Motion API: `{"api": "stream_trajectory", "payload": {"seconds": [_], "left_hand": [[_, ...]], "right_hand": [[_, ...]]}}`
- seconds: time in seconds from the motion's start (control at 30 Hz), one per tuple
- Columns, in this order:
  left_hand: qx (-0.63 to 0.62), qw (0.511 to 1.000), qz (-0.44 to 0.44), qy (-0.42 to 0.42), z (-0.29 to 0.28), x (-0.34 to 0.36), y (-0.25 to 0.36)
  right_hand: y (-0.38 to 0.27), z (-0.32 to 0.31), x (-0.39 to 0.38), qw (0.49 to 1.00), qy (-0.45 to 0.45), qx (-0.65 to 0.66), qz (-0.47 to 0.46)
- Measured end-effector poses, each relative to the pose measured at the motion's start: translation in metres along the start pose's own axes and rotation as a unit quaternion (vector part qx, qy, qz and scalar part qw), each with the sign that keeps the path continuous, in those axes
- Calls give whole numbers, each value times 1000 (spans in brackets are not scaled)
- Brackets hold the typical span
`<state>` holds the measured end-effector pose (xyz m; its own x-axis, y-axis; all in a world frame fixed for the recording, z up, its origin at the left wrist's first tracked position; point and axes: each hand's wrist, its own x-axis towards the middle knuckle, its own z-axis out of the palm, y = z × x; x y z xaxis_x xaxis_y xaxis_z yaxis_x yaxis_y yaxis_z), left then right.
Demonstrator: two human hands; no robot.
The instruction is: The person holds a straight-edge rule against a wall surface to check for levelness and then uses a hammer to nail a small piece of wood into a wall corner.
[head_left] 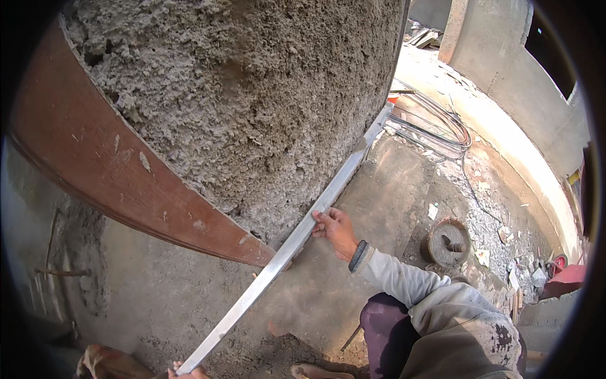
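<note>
Head view: straightedge (297, 240) against plaster (252, 101).
Right hand (336, 230) grips its middle; left hand (188, 372) clasps its lower end.

Long metal straightedge (297, 237) laid against rough grey plaster wall (252, 107), crossing a brown curved board (126, 183). Right hand (336, 230) grips its middle; left hand (188, 372), barely visible at the bottom edge, apparently holds its lower end. Mortar pan (447, 242) on the floor.

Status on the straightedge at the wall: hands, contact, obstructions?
Right hand grips the long metal straightedge mid-length; left hand holds its lower end at the frame edge. Straightedge lies against rough wet plaster. Brown board beside it; nothing blocking.
</note>
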<state>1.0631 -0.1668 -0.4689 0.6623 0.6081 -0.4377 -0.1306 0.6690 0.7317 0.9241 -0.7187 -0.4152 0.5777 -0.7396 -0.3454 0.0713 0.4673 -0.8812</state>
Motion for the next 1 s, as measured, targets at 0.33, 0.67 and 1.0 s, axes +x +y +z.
{"api": "stream_trajectory", "payload": {"seconds": [0.33,0.67,1.0], "left_hand": [[30,999,-28,-13,45,-36,66],[45,987,-148,34,65,-39,93],[28,977,-189,98,63,-34,97]], "right_hand": [[-94,38,-30,999,33,-3,40],[-127,48,-39,993,11,-55,103],[-116,52,-37,988,53,-34,142]]}}
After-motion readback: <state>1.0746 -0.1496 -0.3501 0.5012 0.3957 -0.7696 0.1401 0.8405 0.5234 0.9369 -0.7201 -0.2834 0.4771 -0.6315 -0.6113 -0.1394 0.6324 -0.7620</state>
